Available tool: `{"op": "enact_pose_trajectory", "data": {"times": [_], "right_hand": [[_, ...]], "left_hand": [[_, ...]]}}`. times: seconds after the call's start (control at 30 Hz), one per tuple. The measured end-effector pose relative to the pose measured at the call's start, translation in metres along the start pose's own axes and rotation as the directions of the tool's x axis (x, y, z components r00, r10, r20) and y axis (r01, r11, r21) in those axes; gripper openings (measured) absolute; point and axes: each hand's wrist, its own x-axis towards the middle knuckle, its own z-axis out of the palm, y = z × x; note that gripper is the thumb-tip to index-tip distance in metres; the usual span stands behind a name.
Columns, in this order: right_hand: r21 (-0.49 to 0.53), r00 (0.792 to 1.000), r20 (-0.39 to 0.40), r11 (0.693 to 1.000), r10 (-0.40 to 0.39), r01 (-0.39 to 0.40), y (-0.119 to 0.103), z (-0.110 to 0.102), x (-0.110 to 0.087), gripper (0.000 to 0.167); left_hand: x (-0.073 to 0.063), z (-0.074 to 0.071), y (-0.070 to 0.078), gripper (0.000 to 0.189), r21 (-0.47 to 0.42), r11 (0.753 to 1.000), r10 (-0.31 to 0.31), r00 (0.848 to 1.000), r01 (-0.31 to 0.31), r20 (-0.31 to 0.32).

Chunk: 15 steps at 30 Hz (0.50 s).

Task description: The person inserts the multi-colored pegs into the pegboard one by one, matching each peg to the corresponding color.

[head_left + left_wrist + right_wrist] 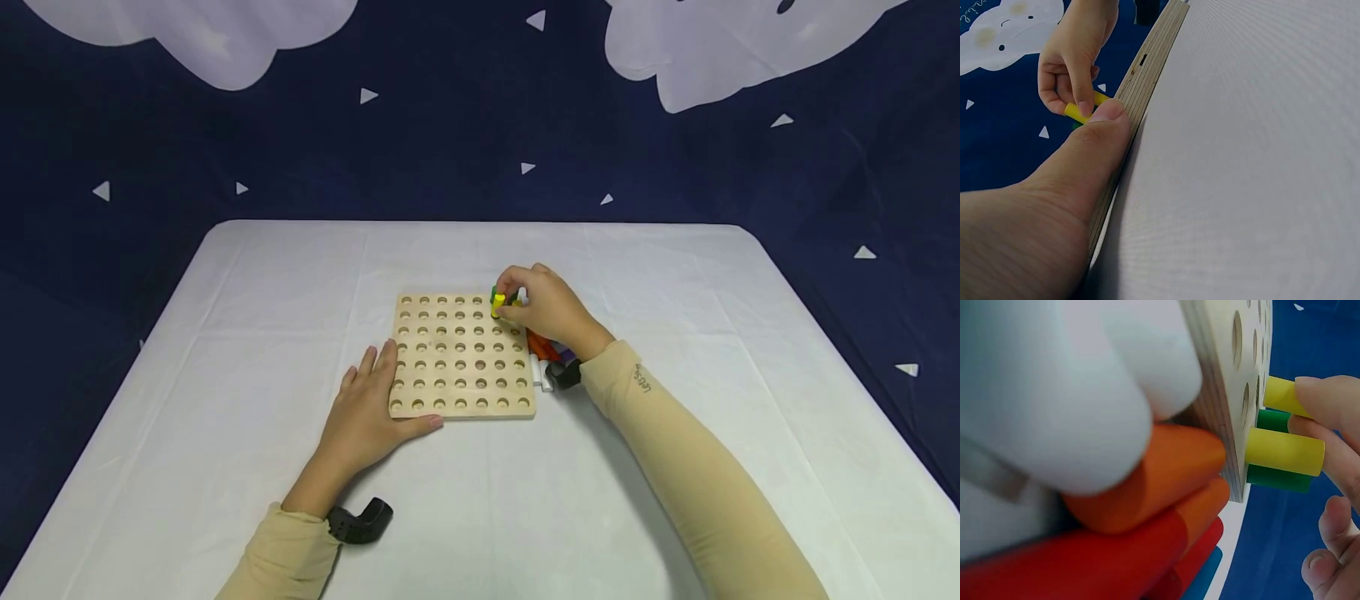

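Observation:
A wooden board [450, 357] with rows of round holes lies on the table. At its far right corner my right hand [551, 307] pinches a yellow peg [498, 306] between thumb and finger, the peg standing upright at a hole. In the right wrist view another yellow peg [1285, 451] stands in the board, with two green pegs [1279, 478] beside the yellow ones. My left hand [367, 412] rests against the board's left side and near-left corner, fingers extended, its thumb [1094, 134] along the near edge.
Loose pegs lie against the board's right side: white pegs [542, 372], orange pegs [1166, 472], red pegs [1147, 553] and a blue one [1204, 575]. A black wrist device [362, 522] sits on the left wrist. A dark blue backdrop [465, 158] hangs behind the white table [315, 275].

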Motion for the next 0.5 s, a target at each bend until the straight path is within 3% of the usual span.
{"op": "enact_pose_trajectory", "data": {"times": [0.5], "right_hand": [[-0.051,0.997,0.075,0.999,0.008,-0.004,-0.0006,0.0022,0.0016,0.019]], "left_hand": [[0.0005,0.0006,-0.0008,0.13,0.0,1.0,-0.001,1.0,0.001,0.002]]}}
